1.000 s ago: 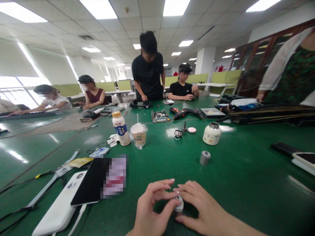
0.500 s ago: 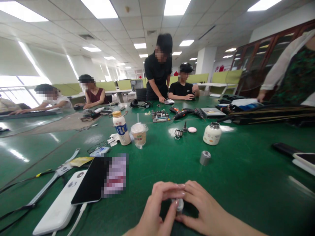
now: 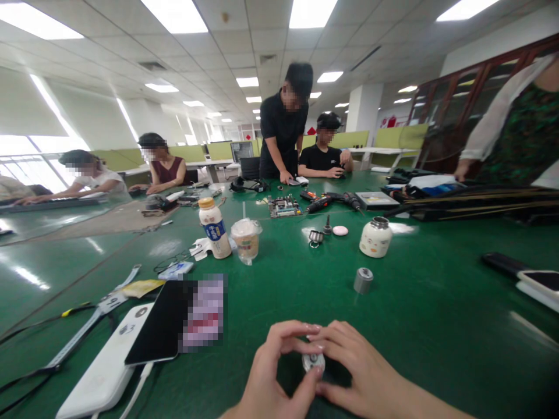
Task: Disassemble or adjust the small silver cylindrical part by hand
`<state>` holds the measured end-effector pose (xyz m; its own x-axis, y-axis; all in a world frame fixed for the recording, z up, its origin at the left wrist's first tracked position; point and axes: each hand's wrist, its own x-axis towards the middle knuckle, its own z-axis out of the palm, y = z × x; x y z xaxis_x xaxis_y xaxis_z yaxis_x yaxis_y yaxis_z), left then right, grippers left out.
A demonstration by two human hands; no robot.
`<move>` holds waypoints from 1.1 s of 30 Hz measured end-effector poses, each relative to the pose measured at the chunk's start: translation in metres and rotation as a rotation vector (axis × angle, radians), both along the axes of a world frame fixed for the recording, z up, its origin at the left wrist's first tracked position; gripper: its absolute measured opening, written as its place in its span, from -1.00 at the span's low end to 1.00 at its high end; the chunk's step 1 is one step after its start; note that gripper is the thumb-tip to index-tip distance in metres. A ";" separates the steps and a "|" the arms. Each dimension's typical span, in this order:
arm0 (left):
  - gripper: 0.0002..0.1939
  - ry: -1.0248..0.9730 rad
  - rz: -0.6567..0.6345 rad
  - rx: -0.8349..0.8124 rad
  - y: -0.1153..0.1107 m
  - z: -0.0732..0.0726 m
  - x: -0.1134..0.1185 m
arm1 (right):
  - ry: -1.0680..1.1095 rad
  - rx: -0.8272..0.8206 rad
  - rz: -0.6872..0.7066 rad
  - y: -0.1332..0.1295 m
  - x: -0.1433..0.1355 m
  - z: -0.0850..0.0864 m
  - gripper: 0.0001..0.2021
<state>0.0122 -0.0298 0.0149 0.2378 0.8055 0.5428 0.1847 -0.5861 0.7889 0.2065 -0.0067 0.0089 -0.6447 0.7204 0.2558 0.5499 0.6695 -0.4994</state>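
Note:
A small round silvery part [image 3: 312, 362], with a ring-like detail in the middle of its face, is held low at the front between both hands. My left hand [image 3: 271, 369] curves around its left side, thumb pressed against its lower edge. From the right, my right hand [image 3: 358, 366] closes on it, fingers over the top and thumb below. The fingertips of both hands meet above the part and hide some of its rim. Beyond them a silver metal cylinder [image 3: 363, 281] stands upright on the green table [image 3: 419, 326].
A cream flask [image 3: 375, 237] without a lid stands behind the cylinder. A bottle [image 3: 215, 228] and a lidded cup [image 3: 246, 237] are mid-table. A phone [image 3: 159, 323] lies on a white power bank [image 3: 105, 369] at left. Farther back are a circuit board [image 3: 283, 206], power drills [image 3: 325, 202] and several people.
The round part's face now shows more fully between my hands. My left fingers have shifted and arch more widely around it. The standing person leans slightly farther right.

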 end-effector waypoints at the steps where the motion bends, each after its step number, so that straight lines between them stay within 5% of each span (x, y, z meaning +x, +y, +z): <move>1: -0.43 0.002 0.022 0.007 0.000 -0.001 0.000 | 0.000 -0.006 -0.002 0.000 0.000 0.000 -0.63; 12: -0.56 -0.098 0.148 0.027 0.004 -0.001 0.001 | 0.000 -0.007 -0.026 -0.001 0.000 -0.002 -0.60; 17: -0.57 -0.038 0.279 -0.073 0.021 -0.012 -0.005 | -0.026 -0.010 -0.041 -0.001 0.001 -0.004 -0.52; 24: -0.40 0.140 0.168 -0.166 0.033 -0.027 -0.011 | -0.035 -0.014 -0.055 -0.001 0.000 -0.003 -0.52; 33: -0.48 0.009 0.070 -0.179 0.034 -0.025 -0.008 | -0.016 -0.012 -0.064 -0.001 0.000 -0.004 -0.53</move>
<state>0.0045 0.0040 -0.0100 0.1822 0.9036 0.3877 0.2270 -0.4223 0.8775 0.2069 -0.0076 0.0053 -0.6015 0.7629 0.2371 0.5992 0.6271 -0.4977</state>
